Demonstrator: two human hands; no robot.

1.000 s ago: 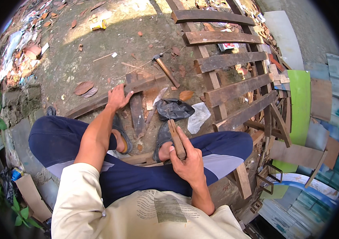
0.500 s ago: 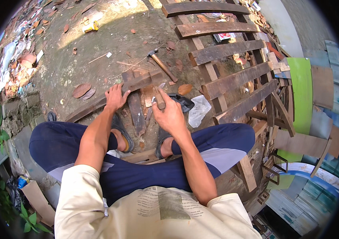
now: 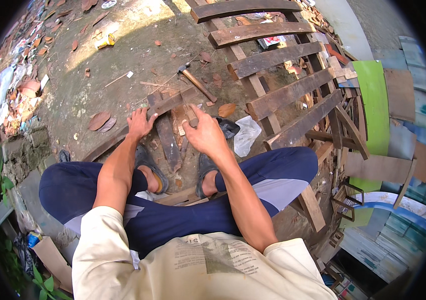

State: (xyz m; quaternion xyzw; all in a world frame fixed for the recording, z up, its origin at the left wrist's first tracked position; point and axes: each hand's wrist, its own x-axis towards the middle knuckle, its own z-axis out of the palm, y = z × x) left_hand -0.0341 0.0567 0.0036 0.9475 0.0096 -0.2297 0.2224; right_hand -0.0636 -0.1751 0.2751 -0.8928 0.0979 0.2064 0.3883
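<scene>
My left hand holds down a long dark wooden plank, its fingers over the far side and its thumb lying toward the right. The plank slants up and away across a second dark board on the ground. In my right hand is a short brown wooden block, close to the plank's far end. My fingers hide part of the block. Beyond both hands lies a hammer with a wooden handle and dark head, touched by neither.
At the right stands a slatted wooden frame. A clear plastic bag and a black one lie near my right hand. Dry leaves dot the ground. Stacked panels fill the right edge; litter lies far left.
My right hand has shifted slightly away and left with the wooden block, nearer the plank. My left hand stays on the plank. The whole view has shifted a little.
</scene>
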